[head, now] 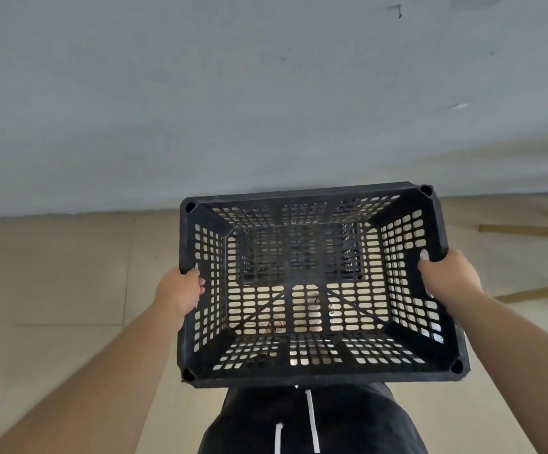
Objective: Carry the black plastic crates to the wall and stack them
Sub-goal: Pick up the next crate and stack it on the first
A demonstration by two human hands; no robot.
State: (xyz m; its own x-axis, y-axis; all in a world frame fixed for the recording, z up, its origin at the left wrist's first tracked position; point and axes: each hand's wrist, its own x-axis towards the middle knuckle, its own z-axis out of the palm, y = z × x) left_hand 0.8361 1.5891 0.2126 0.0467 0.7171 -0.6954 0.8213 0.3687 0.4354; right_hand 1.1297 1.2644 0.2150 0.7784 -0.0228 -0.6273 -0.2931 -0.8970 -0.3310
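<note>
I hold a black plastic crate (311,376) level in front of my waist, its open top facing me and its perforated walls and floor empty. My left hand (181,290) grips the left rim, fingers curled over the edge. On the right rim my right hand (446,273) is closed the same way. The crate's far edge sits close to the grey wall (233,109). Through the crate's floor a darker grid shows under its far half, possibly another crate below; I cannot tell for sure.
Beige tiled floor (53,273) runs up to the wall on both sides. Wooden furniture legs (528,229) stick in from the right edge. My dark shorts with white drawstrings (311,421) fill the bottom centre.
</note>
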